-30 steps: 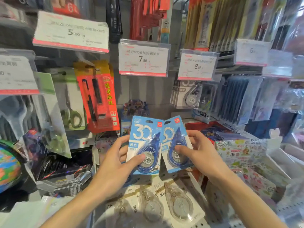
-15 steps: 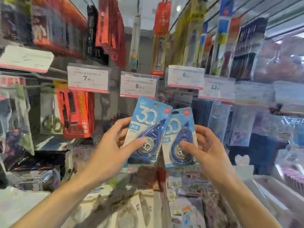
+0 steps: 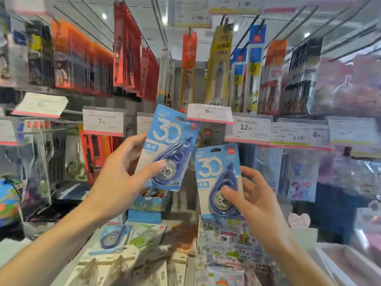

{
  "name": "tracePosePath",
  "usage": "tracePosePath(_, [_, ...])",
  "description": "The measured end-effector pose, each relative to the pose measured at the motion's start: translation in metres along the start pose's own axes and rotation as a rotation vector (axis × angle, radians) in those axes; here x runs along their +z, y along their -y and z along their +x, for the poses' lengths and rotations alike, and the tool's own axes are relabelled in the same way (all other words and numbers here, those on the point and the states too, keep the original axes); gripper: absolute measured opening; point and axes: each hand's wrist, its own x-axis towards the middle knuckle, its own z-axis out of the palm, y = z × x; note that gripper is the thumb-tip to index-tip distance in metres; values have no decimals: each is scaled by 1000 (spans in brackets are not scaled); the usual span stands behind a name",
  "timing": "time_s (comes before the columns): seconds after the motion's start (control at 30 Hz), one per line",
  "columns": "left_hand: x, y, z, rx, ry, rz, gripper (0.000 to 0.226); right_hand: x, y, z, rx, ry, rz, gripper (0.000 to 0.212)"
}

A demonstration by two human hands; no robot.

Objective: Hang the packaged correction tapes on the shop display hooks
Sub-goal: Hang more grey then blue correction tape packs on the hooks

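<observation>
My left hand (image 3: 115,178) grips one blue packaged correction tape (image 3: 171,145), thumb on its clear blister, raised and tilted so its top edge sits just left of the "6" price tag (image 3: 209,112). Lower and to the right, my right hand (image 3: 253,200) pinches a second blue packaged correction tape (image 3: 218,176), held upright below that tag. The hook behind the tag is hidden by the tag and packages. More packaged correction tapes (image 3: 112,241) lie flat on the shelf below.
Price tags (image 3: 103,122) line the hook ends across the display, with a "12.90" tag (image 3: 248,129) to the right. Red packs (image 3: 97,153) hang at left, long pen packs (image 3: 220,67) above, clear bags (image 3: 296,174) at right. A sticker box (image 3: 228,242) stands below my right hand.
Both hands have lifted the packages higher toward the hooks. The left package rose most and now reaches the "6" tag; the two packages have moved apart. The view has tilted upward.
</observation>
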Motion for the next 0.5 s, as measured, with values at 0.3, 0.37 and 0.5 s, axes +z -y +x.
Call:
tracePosePath(0.3, [-9,-2,14,34,-1,-13,60,24,6,22,-97,-25,29,46])
tracePosePath(0.37, [-10,0,16,42,1,-9,58,28,8,25,-111,-32,42,44])
tracePosePath(0.5, [-13,4,19,48,5,-19,62,35,9,32,-123,-48,72,43])
